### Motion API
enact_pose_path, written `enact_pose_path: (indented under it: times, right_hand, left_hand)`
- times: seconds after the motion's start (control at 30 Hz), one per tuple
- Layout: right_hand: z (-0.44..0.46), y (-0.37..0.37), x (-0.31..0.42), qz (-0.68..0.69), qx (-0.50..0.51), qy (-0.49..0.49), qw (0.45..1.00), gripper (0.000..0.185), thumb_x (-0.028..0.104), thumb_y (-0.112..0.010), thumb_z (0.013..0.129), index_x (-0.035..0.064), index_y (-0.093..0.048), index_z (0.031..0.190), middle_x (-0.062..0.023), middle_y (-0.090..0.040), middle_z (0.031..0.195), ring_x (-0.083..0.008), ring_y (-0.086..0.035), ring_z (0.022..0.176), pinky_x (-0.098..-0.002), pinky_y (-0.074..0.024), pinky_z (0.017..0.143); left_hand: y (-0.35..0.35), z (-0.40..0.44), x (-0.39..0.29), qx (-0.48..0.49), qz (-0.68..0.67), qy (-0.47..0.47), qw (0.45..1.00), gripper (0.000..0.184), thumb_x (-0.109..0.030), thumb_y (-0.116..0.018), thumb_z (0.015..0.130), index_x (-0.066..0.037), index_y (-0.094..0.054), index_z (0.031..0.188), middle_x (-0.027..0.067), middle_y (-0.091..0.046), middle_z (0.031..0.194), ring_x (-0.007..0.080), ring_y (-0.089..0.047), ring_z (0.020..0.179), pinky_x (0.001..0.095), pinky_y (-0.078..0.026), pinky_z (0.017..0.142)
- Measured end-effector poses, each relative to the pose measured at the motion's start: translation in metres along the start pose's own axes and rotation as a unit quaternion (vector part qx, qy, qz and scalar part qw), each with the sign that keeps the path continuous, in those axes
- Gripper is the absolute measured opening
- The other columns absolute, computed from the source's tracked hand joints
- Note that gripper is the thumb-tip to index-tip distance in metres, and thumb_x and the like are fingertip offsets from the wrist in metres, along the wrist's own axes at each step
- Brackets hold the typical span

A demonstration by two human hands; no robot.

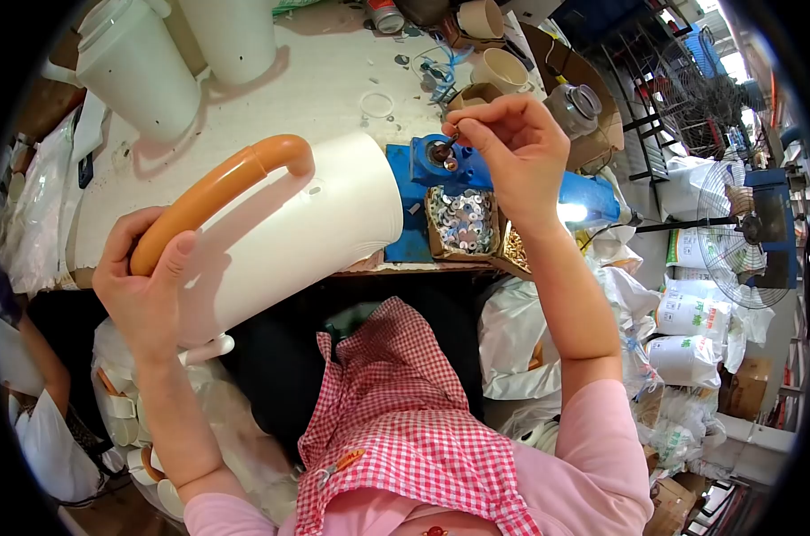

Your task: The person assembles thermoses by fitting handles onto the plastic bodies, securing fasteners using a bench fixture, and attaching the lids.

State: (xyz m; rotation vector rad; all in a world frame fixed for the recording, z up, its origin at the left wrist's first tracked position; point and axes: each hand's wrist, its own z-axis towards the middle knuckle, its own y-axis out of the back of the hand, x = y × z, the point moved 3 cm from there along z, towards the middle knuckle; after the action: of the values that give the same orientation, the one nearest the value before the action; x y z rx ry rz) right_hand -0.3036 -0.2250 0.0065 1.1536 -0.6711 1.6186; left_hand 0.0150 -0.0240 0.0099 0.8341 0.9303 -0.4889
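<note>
Table edge (362, 265) beneath jug (289, 237), left hand (144, 290) gripping handle (210, 192), right hand (519, 152) pinching dark piece (453, 137).

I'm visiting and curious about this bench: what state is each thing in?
White container: on its side
Orange handle: gripped in the left hand
Lamp by the blue machine: lit
Washer box: open, well filled
Lidded jug: standing, lid on
Nearest fan: can't tell if running

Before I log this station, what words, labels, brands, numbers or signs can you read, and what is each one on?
No text reads clearly enough to quote.
White containers at right: green and dark print, too blurred to read.
Can at the top edge: too small to read.
Large white cylinder, blue machine: no lettering that I can make out.
</note>
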Motion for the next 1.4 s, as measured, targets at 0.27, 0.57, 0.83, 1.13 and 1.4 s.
enact_pose_path:
  times: [0.27,0.57,0.83,1.13,1.4]
  right_hand:
    - [0.000,0.000,0.008,-0.096,0.040,0.020,0.994,0.012,-0.008,-0.065,0.089,-0.0022,-0.059,0.097,-0.0108,-0.073,0.095,-0.0150,-0.071,0.091,-0.0272,-0.0559,0.085]
    - [-0.028,0.001,0.014,-0.115,-0.081,0.083,0.986,0.017,-0.003,-0.068,0.089,-0.0021,-0.060,0.104,-0.0083,-0.074,0.093,-0.0131,-0.071,0.081,-0.0257,-0.0568,0.078]
    - [-0.084,0.020,-0.066,-0.394,0.131,-0.108,0.903,0.012,0.010,-0.071,0.085,0.0034,-0.073,0.096,-0.0105,-0.070,0.084,-0.0227,-0.067,0.072,-0.0326,-0.0525,0.067]
    - [-0.082,0.018,-0.094,-0.482,0.193,-0.071,0.852,0.010,0.016,-0.072,0.082,0.0088,-0.071,0.089,-0.0076,-0.068,0.091,-0.0301,-0.065,0.093,-0.0411,-0.0519,0.082]
    - [-0.068,0.021,-0.004,-0.336,0.067,0.034,0.939,0.009,0.001,-0.074,0.081,0.0033,-0.066,0.084,-0.0100,-0.068,0.081,-0.0247,-0.065,0.067,-0.0306,-0.0524,0.061]
  left_hand:
    - [0.003,0.001,-0.001,-0.013,-0.016,-0.006,1.000,0.033,-0.013,-0.086,0.080,0.001,-0.067,0.103,0.0010,-0.067,0.092,0.0092,-0.059,0.083,0.0216,-0.048,0.078]
    - [0.001,-0.001,0.004,-0.022,0.022,-0.019,0.999,0.032,-0.014,-0.086,0.080,0.000,-0.069,0.103,0.0013,-0.068,0.093,0.0096,-0.062,0.084,0.0213,-0.049,0.079]
    - [-0.002,0.004,0.007,-0.013,0.053,-0.013,0.998,0.030,-0.014,-0.083,0.083,0.000,-0.069,0.105,0.0021,-0.068,0.096,0.0097,-0.061,0.087,0.0214,-0.047,0.084]
    - [0.001,0.003,0.011,-0.015,0.072,0.017,0.997,0.032,-0.018,-0.083,0.084,0.000,-0.069,0.106,0.0025,-0.068,0.097,0.0100,-0.061,0.088,0.0222,-0.047,0.084]
    - [0.002,0.005,0.015,-0.005,0.052,-0.004,0.999,0.032,-0.017,-0.082,0.085,0.001,-0.068,0.107,0.0025,-0.067,0.099,0.0100,-0.060,0.090,0.0217,-0.047,0.085]
